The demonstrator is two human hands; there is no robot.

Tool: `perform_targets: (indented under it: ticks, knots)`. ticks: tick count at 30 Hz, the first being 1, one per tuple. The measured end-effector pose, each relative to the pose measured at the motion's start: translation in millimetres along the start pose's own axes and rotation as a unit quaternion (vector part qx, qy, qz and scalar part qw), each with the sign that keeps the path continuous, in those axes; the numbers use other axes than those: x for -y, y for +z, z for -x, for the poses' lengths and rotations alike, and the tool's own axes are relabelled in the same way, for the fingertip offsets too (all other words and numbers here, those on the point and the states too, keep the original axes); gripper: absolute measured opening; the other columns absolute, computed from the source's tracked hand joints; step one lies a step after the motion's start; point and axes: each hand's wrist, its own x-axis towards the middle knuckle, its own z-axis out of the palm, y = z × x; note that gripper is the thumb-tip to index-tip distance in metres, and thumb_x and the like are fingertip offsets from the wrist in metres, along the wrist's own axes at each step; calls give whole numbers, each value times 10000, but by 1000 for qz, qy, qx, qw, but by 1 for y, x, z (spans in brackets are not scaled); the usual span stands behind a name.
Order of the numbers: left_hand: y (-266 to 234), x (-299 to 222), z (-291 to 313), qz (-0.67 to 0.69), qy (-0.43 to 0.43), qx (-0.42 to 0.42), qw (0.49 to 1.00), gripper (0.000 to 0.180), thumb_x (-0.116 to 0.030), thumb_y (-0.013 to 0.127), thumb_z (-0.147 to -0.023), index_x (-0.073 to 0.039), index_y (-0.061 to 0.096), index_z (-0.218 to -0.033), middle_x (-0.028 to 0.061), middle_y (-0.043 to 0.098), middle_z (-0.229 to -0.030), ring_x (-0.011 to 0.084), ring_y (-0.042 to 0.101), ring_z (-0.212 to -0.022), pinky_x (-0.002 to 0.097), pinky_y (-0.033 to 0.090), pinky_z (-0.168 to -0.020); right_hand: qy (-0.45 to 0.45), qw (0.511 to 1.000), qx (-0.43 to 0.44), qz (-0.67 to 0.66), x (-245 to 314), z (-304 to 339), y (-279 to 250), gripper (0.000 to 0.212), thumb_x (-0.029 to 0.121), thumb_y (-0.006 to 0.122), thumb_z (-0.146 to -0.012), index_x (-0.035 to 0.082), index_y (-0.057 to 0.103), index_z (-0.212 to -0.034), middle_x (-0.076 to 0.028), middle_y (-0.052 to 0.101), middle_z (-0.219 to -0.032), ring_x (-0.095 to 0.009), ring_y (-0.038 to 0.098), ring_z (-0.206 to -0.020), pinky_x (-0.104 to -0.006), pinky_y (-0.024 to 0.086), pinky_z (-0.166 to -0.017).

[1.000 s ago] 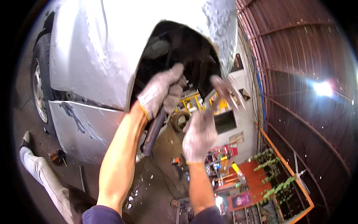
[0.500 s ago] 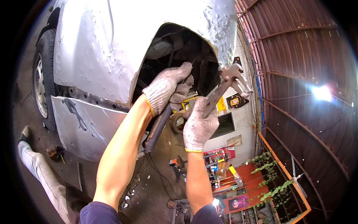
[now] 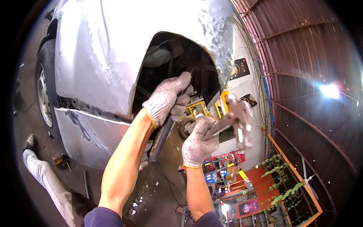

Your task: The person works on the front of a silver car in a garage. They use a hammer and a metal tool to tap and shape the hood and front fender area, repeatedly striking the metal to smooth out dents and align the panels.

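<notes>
A grey-white knit glove with a yellow cuff covers each of my hands. My left hand (image 3: 166, 96) is closed in front of the dark opening (image 3: 189, 56) in a dented silver car body panel (image 3: 94, 72). Its curled fingers hide what they hold. A dark bar (image 3: 160, 142) runs down from just below that hand. Lower and to the right, my right hand (image 3: 198, 142) is wrapped round the handle of a worn metal hammer (image 3: 237, 115). The hammer's forked head is smeared by motion and stands apart from the panel's edge.
A car wheel (image 3: 47, 83) stands at far left, above a leg in grey trousers (image 3: 49, 178). Cluttered shelves (image 3: 227, 178) lie at lower right, near an orange frame (image 3: 295, 170) with vines. Small scraps (image 3: 138, 200) and a cable (image 3: 168, 185) lie on the floor.
The hammer head has swung away from the panel's right edge, and my right hand has dropped slightly. My left hand keeps its place by the opening. The whole view has shifted a little.
</notes>
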Motion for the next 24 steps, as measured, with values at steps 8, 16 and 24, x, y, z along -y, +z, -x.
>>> perform_targets:
  ticks: [8, 16, 24]
  knots:
    - [-10, -6, -3, 0, 0, -12, 1000, 440, -534, 592, -981, -116, 531, -856, -59, 403, -583, 71, 343, -394, 253, 278, -358, -63, 993, 48, 83, 11, -31, 17, 350, 300, 658, -986, -47, 656, -936, -165, 709, -869, -257, 673, -701, -393, 516, -642]
    - [-6, -3, -3, 20, -2, 28, 999, 464, -547, 584, -980, -112, 531, -826, -70, 384, -564, 59, 335, -394, 243, 260, -364, -194, 979, 40, 51, 3, -31, -2, 252, 216, 580, -1010, -19, 648, -948, -117, 672, -822, -218, 642, -711, -360, 519, -678]
    - [-1, -2, -1, 13, 8, -13, 1000, 454, -557, 585, -978, -132, 521, -834, -59, 387, -578, 70, 343, -398, 250, 284, -371, -40, 997, 42, 43, 1, -11, 8, 290, 250, 654, -978, -39, 674, -966, -109, 673, -792, -214, 629, -691, -363, 496, -652]
